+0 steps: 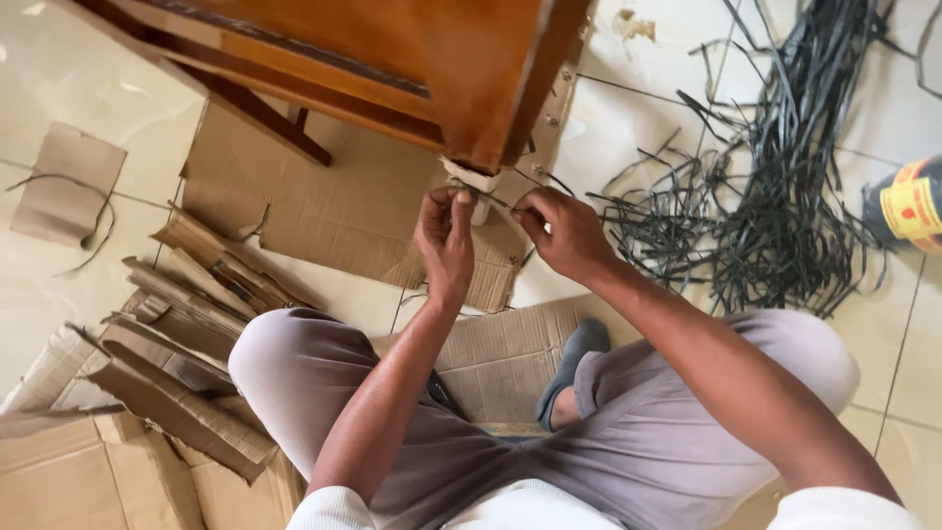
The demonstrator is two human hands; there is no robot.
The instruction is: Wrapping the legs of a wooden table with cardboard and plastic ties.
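A person sits cross-legged on a pale tiled floor and works at the bottom of a brown wooden leg of a shiny piece of furniture. The leg's tip is wrapped in a white band.

The left hand has its fingers pressed together, pinching one end of a thin dark strap right under the white band. The right hand pinches the strap too, just beside the left hand. The short, flat strap runs between the two hands, close to the leg's tip.

Flat brown cardboard, rough and wavy at the torn edges, lies under the leg. More torn cardboard pieces are piled near the left knee. On the floor to the right lies a big tangled heap of thin dark straps, long and stringy. At the far right edge there is a round black and yellow can.
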